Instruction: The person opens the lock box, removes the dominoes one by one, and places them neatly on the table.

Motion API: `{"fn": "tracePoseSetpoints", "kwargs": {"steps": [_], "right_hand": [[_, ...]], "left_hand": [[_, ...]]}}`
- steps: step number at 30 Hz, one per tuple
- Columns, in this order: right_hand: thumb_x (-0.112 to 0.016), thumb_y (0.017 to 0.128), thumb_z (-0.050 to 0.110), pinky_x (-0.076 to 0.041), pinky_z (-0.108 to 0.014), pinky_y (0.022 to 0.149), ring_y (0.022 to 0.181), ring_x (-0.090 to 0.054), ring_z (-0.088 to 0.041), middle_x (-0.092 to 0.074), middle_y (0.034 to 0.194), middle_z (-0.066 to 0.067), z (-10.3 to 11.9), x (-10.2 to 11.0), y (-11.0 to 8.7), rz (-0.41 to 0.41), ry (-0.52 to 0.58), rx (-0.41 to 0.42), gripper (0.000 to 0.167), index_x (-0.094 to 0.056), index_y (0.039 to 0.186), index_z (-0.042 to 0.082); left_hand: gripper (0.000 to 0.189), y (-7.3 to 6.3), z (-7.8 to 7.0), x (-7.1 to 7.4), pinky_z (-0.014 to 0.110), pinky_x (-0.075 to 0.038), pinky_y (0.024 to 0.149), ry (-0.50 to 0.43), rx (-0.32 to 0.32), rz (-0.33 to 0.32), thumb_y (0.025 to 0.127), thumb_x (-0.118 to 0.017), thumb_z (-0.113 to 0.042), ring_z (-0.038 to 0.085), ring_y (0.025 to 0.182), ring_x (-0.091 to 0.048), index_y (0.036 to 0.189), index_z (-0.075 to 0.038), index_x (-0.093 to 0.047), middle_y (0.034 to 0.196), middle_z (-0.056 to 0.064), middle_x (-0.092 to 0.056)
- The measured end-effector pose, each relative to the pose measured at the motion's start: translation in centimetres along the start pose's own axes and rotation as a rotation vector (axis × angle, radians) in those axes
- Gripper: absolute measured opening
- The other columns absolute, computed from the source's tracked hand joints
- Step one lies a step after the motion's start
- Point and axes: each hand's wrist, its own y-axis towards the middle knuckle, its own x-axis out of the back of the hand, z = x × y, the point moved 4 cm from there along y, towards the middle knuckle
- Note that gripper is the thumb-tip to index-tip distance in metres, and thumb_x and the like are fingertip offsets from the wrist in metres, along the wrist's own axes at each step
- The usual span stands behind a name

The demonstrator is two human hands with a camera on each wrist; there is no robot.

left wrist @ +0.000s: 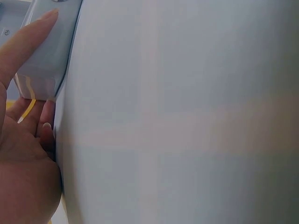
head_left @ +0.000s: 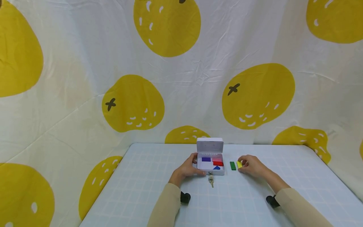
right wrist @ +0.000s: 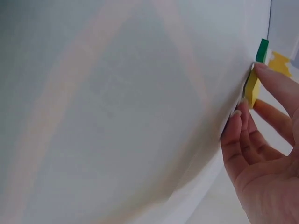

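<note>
A small white lockable metal box (head_left: pixel 210 147) stands on the table with its lid raised. My left hand (head_left: pixel 188 167) grips its left side, thumb along the front wall and fingers round the side and back. Inside lie a purple block (head_left: pixel 206 159), a pink block (head_left: pixel 217 156), a red block (head_left: pixel 218 163) and a blue piece (head_left: pixel 216 167). Right of the box, my right hand (head_left: pixel 253 165) pinches a yellow block (right wrist: pixel 252 87) between thumb and fingers, low at the tabletop. A green block (head_left: pixel 233 165) lies between the box and the yellow block.
A key (head_left: pixel 211 181) hangs from the lock at the box's front. The table (head_left: pixel 136 189) wears a pale checked cover. Behind it hangs a white cloth (head_left: pixel 193 104) with large yellow fruit printed on it.
</note>
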Motion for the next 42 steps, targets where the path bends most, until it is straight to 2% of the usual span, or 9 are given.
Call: {"fn": "tracePoseSetpoints", "kwargs": {"steps": [9, 15, 25, 42], "right_hand": [[-0.08, 0.089, 0.012, -0.051, -0.037, 0.079, 0.087, -0.054, -0.024, -0.06, 0.096, -0.009, -0.1, 0.1, 0.2, 0.029, 0.009, -0.013, 0.036, -0.067, 0.119, -0.001], [-0.08, 0.088, 0.012, -0.05, -0.037, 0.078, 0.086, -0.052, -0.023, -0.059, 0.095, -0.008, -0.1, 0.0, 0.1, 0.024, 0.011, 0.013, 0.036, -0.067, 0.119, -0.001], [-0.081, 0.088, 0.014, -0.052, -0.038, 0.081, 0.087, -0.054, -0.023, -0.061, 0.1, -0.01, 0.0, 0.1, -0.1, 0.027, -0.015, 0.004, 0.052, -0.06, 0.13, -0.007], [-0.085, 0.084, 0.019, -0.05, -0.032, 0.074, 0.084, -0.053, -0.021, -0.06, 0.105, -0.011, 0.2, 0.7, -1.4, 0.038, -0.042, 0.014, 0.06, -0.058, 0.132, -0.005]], "left_hand": [[0.1, 0.1, 0.1, 0.0, 0.054, -0.037, 0.114, -0.003, -0.004, -0.004, 0.07, -0.097, -0.022, 0.027, 0.119, -0.048, 0.152, -0.021, -0.04, 0.127, 0.002, -0.055], [0.101, 0.2, 0.4, -0.1, 0.054, -0.037, 0.114, 0.011, -0.009, -0.011, 0.069, -0.097, -0.023, 0.027, 0.12, -0.048, 0.153, -0.021, -0.04, 0.131, 0.003, -0.054], [0.1, 0.1, 0.2, -0.1, 0.055, -0.036, 0.114, 0.002, -0.006, -0.009, 0.07, -0.097, -0.023, 0.027, 0.12, -0.048, 0.152, -0.022, -0.04, 0.126, 0.002, -0.055], [0.1, 0.2, 0.2, -0.1, 0.053, -0.036, 0.114, 0.007, -0.009, -0.005, 0.07, -0.097, -0.022, 0.027, 0.12, -0.047, 0.152, -0.02, -0.04, 0.127, 0.004, -0.054]]}}
